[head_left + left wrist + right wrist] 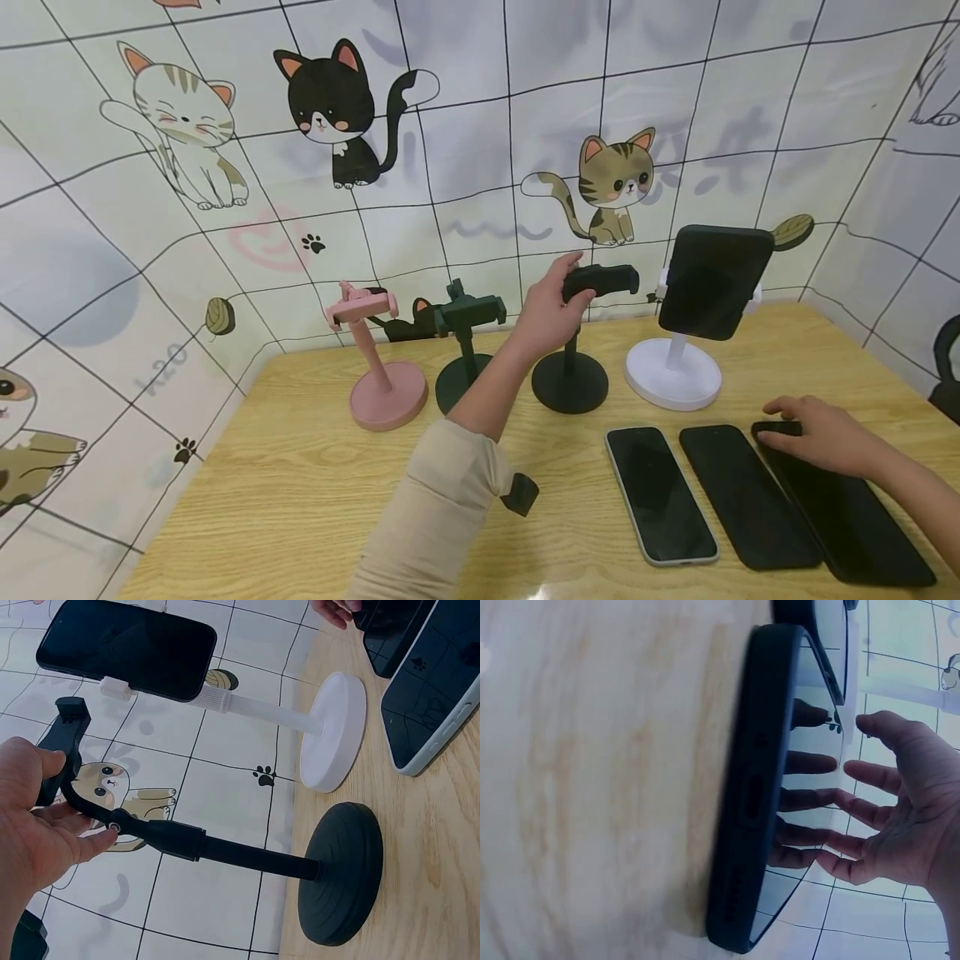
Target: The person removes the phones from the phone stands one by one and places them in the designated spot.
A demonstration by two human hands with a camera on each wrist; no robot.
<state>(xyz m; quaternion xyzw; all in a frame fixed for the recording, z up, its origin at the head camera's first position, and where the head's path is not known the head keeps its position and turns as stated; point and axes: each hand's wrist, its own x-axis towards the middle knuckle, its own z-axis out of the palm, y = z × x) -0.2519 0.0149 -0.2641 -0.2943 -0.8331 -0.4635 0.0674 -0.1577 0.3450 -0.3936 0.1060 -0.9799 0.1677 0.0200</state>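
My left hand (551,308) grips the clamp of a black phone stand (570,383), thumb on one side and fingers on the other in the left wrist view. That stand's round base (341,874) rests on the table. Above the far end of the rightmost black phone (847,508), my right hand (825,437) hovers with its fingers loosely spread. The right wrist view shows the fingers mirrored in the screen; whether any fingertip touches it I cannot tell. Beside it lie another black phone (750,496) and a phone with a pale edge (660,496).
A white stand (672,371) holds a black phone (716,283) at the back right. Further left stand a dark green stand (468,325) and a pink stand (388,396). Behind the wooden table (300,500) hangs a cat-patterned sheet (465,167).
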